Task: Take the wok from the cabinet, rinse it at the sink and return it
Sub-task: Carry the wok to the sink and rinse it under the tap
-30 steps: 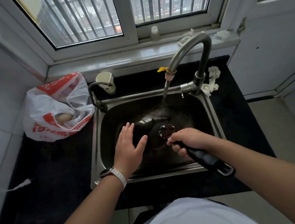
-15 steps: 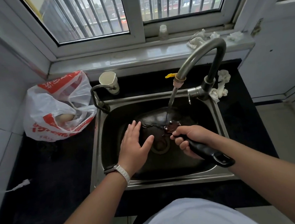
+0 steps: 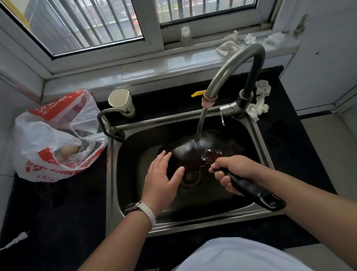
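Observation:
A dark wok (image 3: 188,149) is tilted in the steel sink (image 3: 261,148), its outer side turned up toward me. Water runs from the curved tap (image 3: 232,69) onto the wok's back. My right hand (image 3: 232,171) grips the wok's black handle (image 3: 253,191) close to the riveted bracket. My left hand (image 3: 162,177) is spread flat with straight fingers at the wok's left side, over the sink basin. The drain shows between my hands.
A red and white plastic bag (image 3: 55,140) lies on the black counter (image 3: 49,217) left of the sink. A white cup (image 3: 120,102) stands behind a small second tap (image 3: 107,125). Crumpled cloths sit by the tap base and on the window sill. A white plug lies far left.
The wok has tipped up and away from me, baring the drain. My left hand has stayed spread at the wok's left side. Water keeps running.

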### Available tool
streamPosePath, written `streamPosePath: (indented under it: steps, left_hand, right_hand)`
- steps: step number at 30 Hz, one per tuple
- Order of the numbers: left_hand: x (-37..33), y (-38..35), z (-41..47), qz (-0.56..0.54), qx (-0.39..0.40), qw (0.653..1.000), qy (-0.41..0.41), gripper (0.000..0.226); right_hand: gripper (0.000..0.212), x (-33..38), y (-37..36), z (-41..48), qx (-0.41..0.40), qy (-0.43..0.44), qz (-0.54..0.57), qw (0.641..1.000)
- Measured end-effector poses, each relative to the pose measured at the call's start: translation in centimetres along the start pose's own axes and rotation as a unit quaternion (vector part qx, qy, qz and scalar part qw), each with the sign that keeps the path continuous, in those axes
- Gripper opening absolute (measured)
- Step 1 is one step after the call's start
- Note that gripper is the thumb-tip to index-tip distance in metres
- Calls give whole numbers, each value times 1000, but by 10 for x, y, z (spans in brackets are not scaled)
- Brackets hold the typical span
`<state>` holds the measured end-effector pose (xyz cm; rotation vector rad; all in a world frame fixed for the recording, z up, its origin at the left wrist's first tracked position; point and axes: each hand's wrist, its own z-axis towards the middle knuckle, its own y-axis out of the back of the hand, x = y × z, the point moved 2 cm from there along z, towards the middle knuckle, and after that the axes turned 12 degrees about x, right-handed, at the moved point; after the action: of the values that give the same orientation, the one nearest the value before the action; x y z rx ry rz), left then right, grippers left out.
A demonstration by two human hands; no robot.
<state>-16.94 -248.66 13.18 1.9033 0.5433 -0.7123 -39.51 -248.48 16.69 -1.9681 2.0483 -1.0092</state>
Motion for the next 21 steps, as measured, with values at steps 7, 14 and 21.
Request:
streamPosePath:
  steps: [7,14,21]
  left_hand:
    - [10,0,-18,-22,-15,1000,3,61]
    - [31,15,-49,-17,-86,996,35,70]
    - [44,19,-76,-56,-115,990,64,74]
  right_hand:
    - [14,-12,-19,3,7,-13,-105,994]
    - [13,-17,-53,21,43,-49,-151,986]
    - [19,-3,-81,25,51,1,-359,932]
